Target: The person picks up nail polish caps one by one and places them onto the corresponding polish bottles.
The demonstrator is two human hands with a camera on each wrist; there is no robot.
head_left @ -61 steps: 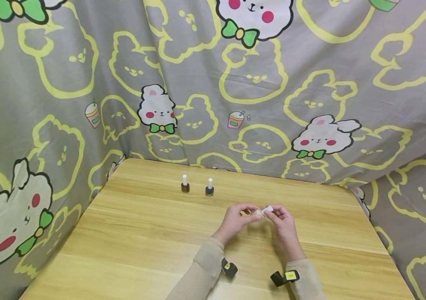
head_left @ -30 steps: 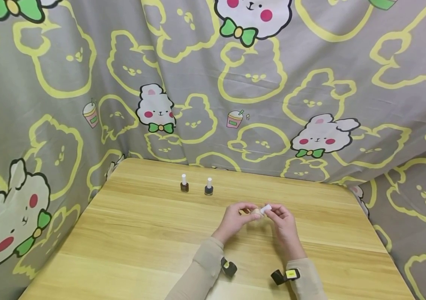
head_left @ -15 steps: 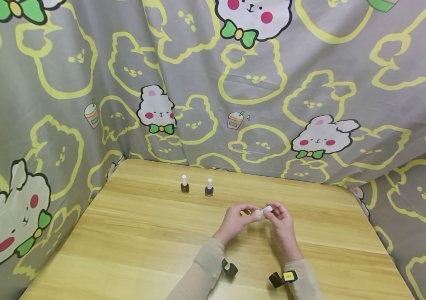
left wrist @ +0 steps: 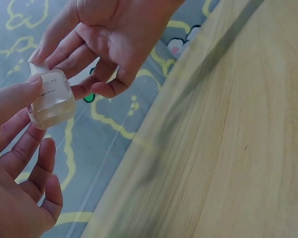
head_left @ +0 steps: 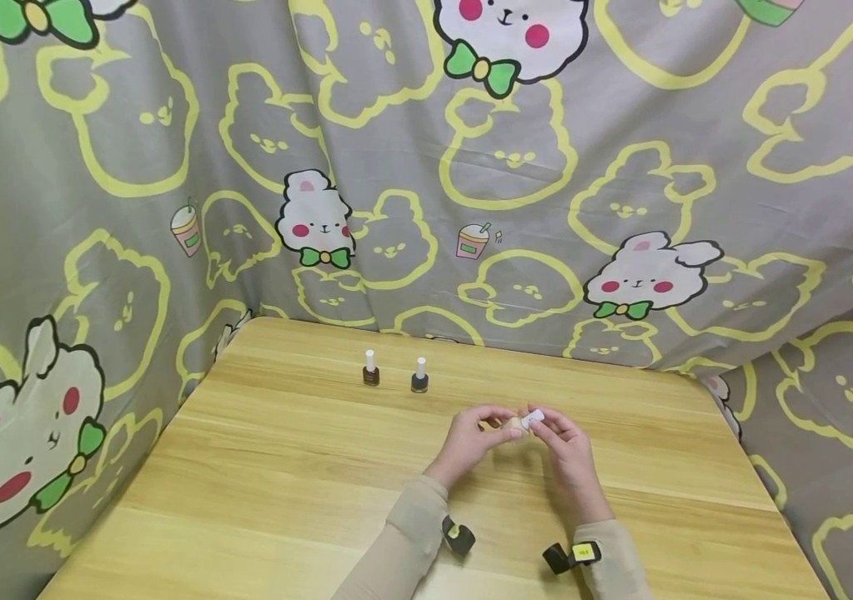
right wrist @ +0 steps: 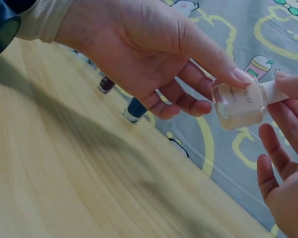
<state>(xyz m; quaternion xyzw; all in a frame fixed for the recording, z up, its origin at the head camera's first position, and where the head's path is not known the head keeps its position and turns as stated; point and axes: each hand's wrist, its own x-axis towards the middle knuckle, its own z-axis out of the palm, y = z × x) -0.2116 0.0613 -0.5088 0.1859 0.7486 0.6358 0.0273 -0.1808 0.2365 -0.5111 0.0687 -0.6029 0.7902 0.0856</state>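
Mid-twist on the cap [head_left: 534, 417]: my left hand [head_left: 471, 440] pinches the bottle [right wrist: 238, 104], my right hand [head_left: 564, 450] pinches its cap above the table [head_left: 283, 475] middle. Next probably needs more turning.

The tabletop [head_left: 283, 467] shows pale wood grain with a smooth, faintly satin finish, and the curtain [head_left: 621, 125] hung behind it is soft matt cloth, creased and printed. Above the tabletop, the little bottle [right wrist: 238, 105] is clear glossy glass with a smooth white cap [right wrist: 274, 92], plastic by the look; the sleeves [head_left: 403, 533] are ribbed knit cloth.
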